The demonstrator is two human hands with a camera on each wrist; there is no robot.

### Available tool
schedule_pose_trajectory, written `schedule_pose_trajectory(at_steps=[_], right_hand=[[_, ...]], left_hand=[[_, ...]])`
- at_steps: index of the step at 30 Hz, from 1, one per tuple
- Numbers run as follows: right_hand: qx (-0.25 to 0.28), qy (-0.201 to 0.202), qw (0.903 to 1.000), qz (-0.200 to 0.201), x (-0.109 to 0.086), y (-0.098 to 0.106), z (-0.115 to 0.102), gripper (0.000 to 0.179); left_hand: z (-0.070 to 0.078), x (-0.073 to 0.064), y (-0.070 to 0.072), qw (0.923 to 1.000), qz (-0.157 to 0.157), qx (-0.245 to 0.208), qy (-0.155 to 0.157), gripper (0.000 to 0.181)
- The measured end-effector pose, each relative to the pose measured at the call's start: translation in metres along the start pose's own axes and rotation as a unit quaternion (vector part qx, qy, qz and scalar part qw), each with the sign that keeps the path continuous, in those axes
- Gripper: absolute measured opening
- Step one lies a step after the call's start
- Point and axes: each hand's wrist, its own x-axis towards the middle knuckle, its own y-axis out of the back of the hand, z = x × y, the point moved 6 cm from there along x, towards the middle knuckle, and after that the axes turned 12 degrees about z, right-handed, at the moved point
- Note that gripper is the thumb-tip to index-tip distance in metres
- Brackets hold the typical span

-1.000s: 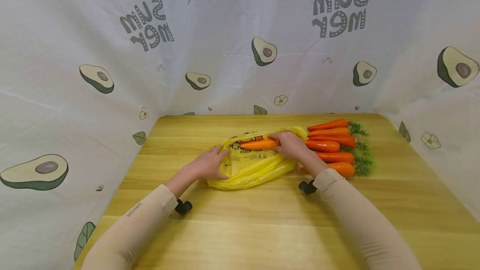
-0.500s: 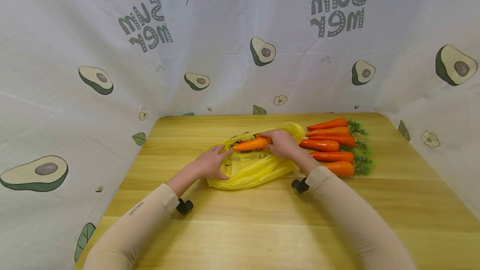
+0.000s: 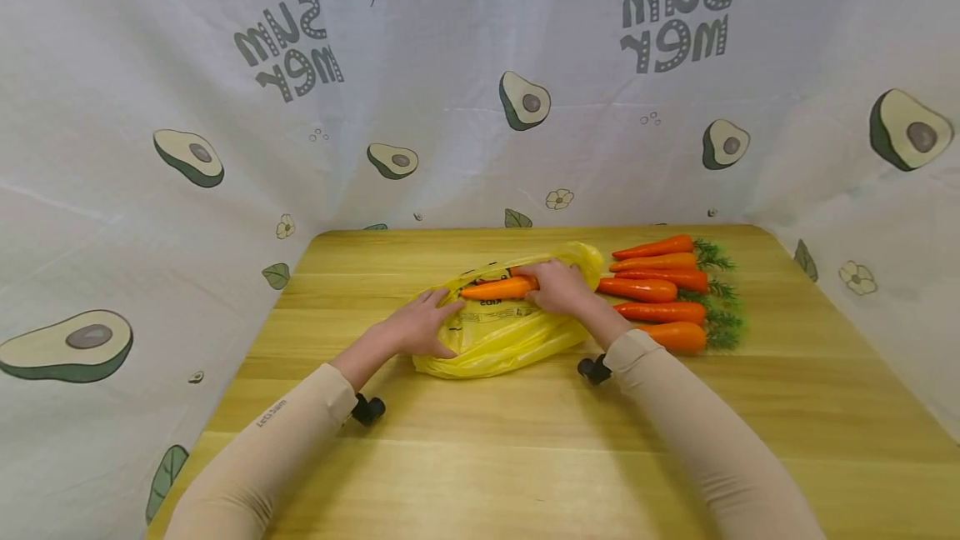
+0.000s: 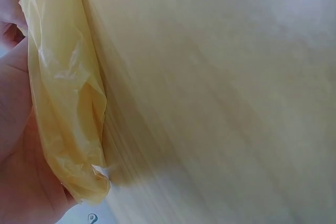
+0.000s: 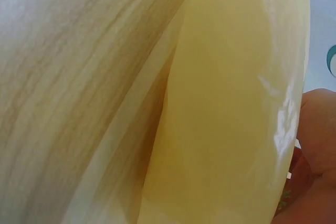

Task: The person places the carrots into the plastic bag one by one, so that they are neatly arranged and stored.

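L hand (image 3: 420, 327), fingers spread, should brace the yellow bag (image 3: 517, 347) wide; R hand (image 3: 561, 287), pinching a carrot (image 3: 495, 288), should lay it flat (bag prob. snags easily).

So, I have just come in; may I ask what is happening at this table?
A person's right hand holds a carrot at the open mouth of a yellow bag on a wooden table. The carrot's tip points toward the left hand, which touches the bag's left end. Six other carrots lie beside the bag, on the right.
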Motion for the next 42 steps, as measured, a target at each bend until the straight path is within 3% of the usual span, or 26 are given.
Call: schedule_pose_trajectory(at_steps=[11, 23, 42], right_hand=[[-0.022, 0.003, 0.9998, 0.001, 0.002, 0.001, -0.003, 0.053], [0.008, 0.031, 0.9993, 0.019, -0.003, 0.011, -0.012, 0.05], [0.098, 0.031, 0.994, 0.036, -0.043, 0.055, -0.012, 0.051]], left_hand=[[0.001, -0.003, 0.002, 1.0, 0.003, -0.006, -0.002, 0.094], [0.0, -0.004, 0.003, 0.9998, 0.018, -0.008, -0.01, 0.095], [-0.002, -0.002, 0.0, 0.9998, 0.013, -0.006, -0.011, 0.094]])
